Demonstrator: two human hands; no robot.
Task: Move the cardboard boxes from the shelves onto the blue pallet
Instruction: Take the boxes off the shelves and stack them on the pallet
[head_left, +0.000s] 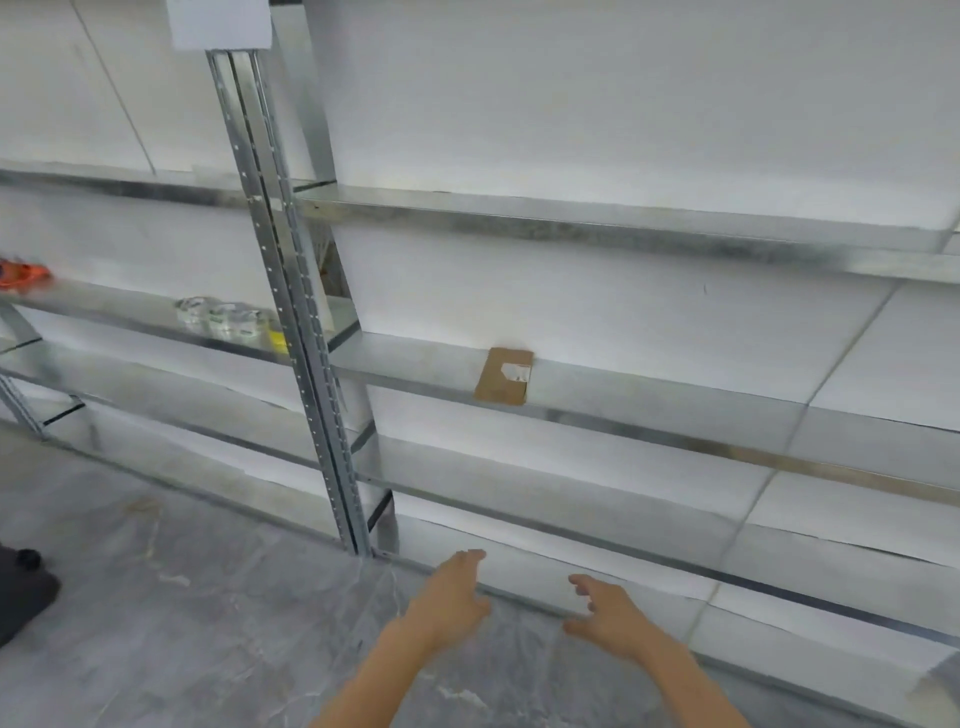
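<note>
Small flat cardboard box (504, 375) lies on the middle metal shelf (675, 410), at 3 o'clock from the upright post (291, 312). Left hand (452, 597) and right hand (602, 610) reach forward at 6 o'clock of the box, well below it, both empty, fingers loosely spread, touching nothing. Tape rolls (223, 314) sit at 9 o'clock of the box beyond the post; a blurred orange item (23, 273) lies farther out the same way.

I get one wide-angle view from the head, facing forward and down, close to the grey galvanised steel shelving (675, 405) just beyond the left hand (452, 597) and right hand (605, 613).
</note>
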